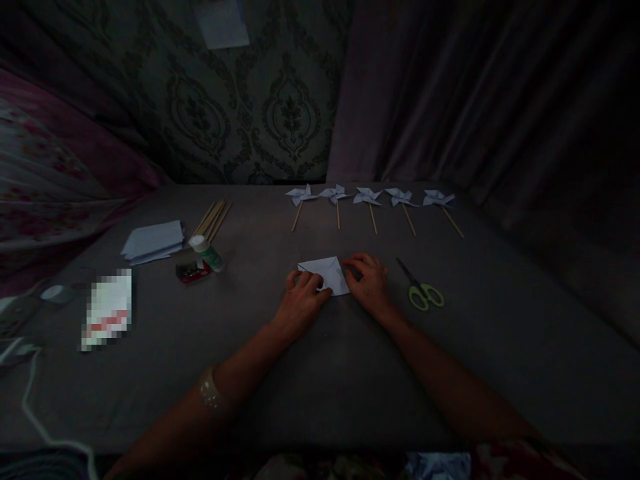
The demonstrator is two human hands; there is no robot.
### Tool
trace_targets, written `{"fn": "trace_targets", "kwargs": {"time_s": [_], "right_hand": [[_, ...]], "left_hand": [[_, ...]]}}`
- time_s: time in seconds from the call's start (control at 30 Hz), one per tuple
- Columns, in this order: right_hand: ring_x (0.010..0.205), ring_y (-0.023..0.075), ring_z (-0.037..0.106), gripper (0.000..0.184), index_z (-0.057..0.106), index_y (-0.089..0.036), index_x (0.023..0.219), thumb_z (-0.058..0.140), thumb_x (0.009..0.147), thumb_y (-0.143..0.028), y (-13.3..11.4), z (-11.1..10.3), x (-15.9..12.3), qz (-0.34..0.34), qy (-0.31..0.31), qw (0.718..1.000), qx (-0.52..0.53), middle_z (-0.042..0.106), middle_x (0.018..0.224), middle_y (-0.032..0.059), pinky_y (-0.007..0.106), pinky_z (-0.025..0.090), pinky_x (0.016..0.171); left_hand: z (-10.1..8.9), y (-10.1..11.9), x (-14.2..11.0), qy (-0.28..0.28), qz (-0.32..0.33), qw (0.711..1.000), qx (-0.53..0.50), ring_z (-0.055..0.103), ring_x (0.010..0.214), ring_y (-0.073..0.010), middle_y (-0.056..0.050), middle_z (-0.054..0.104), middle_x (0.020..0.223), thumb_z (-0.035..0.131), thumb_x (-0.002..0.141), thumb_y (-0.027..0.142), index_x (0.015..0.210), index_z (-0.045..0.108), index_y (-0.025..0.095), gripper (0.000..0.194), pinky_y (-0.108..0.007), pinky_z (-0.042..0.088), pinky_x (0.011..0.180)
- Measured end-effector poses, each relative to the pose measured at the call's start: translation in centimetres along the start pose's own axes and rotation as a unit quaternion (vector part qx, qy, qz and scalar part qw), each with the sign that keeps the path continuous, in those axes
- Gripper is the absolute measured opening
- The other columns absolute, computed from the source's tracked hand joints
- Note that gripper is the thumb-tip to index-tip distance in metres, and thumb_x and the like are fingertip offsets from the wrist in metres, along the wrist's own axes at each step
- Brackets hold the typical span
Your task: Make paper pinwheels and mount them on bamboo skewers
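Bare forearms [440,370] reach in from the bottom edge over a wide, grey cloth-covered tabletop [280,233]. Behind it are a wall [240,100] with a leafy pattern and, to its right, a dull pink curtain [363,107].

Five white paper pinwheels [367,195] on thin sticks lie in a row along the far side. The left hand [300,297] grasps a folded white paper [329,270] with bent fingers over its left part; this paper lies flat on the tabletop, between the hands. The right hand [367,280] has its fingers bent at the paper's right edge; in this dim light, I cannot fairly tell whether it pinches the edge or only rests by it.

Off to the left is a stack of white paper [155,240], with a pixelated pale packet [109,307] nearer the camera. Scissors [419,290] with green handles lie to the right of the right hand, apart from it. Loose wooden sticks [215,217] sit beyond a white-capped green glue stick [207,253]. Just beside the glue is a small red box [193,271] holding little metallic bits.
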State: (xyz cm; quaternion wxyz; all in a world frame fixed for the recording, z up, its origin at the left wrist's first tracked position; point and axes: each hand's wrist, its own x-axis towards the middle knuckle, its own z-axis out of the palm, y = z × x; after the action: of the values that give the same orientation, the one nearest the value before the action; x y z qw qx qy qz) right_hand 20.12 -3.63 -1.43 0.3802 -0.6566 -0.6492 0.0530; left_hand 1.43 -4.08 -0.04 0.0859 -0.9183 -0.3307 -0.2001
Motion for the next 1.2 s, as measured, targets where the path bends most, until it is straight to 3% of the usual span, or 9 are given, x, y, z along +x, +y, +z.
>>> {"fn": "trace_targets", "kwargs": {"time_s": [0.37,0.63,0.9,1.2], "right_hand": [[0.112,0.0278,0.047,0.038,0.065,-0.023,0.113,0.056,0.078,-0.01,0.0,-1.3,-0.2,-0.134,-0.093,0.985,-0.046,0.059,0.12,0.0096,0.044,0.035,0.089],[0.108,0.026,0.049,0.028,0.065,-0.021,0.109,0.063,0.081,-0.017,-0.7,-1.0,-0.7,-0.23,-0.086,0.968,-0.059,0.06,0.118,0.0091,0.042,0.035,0.09],[0.105,0.0232,0.051,0.011,0.068,-0.023,0.093,0.059,0.088,-0.023,-1.2,-0.7,-0.8,-0.26,-0.059,0.963,-0.049,0.064,0.111,0.0068,0.041,0.033,0.091],[0.106,0.0226,0.052,0.012,0.067,-0.021,0.09,0.056,0.089,-0.021,-2.2,-0.7,-1.9,-0.276,-0.116,0.954,-0.033,0.062,0.113,0.0077,0.041,0.032,0.092]], "left_hand": [[-0.7,-2.3,-0.7,-0.012,-0.041,0.999,0.0,0.053,0.104,-0.0266,-0.006,0.069,0.106,0.05,0.088,0.011,0.106,0.067,0.024,0.028,-0.049,0.026,0.096],[-1.0,-4.0,-1.2,0.023,-0.09,0.995,-0.031,0.055,0.104,-0.0266,-0.005,0.071,0.107,0.05,0.089,0.015,0.106,0.067,0.025,0.026,-0.048,0.024,0.093],[-1.0,-4.1,-1.3,0.022,-0.085,0.995,-0.056,0.055,0.104,-0.0261,-0.005,0.072,0.107,0.05,0.089,0.016,0.105,0.068,0.026,0.025,-0.048,0.023,0.092],[-1.1,-3.7,-1.6,0.015,-0.093,0.992,-0.085,0.055,0.105,-0.0256,-0.004,0.071,0.106,0.052,0.081,0.014,0.099,0.07,0.026,0.028,-0.049,0.025,0.095]]}}
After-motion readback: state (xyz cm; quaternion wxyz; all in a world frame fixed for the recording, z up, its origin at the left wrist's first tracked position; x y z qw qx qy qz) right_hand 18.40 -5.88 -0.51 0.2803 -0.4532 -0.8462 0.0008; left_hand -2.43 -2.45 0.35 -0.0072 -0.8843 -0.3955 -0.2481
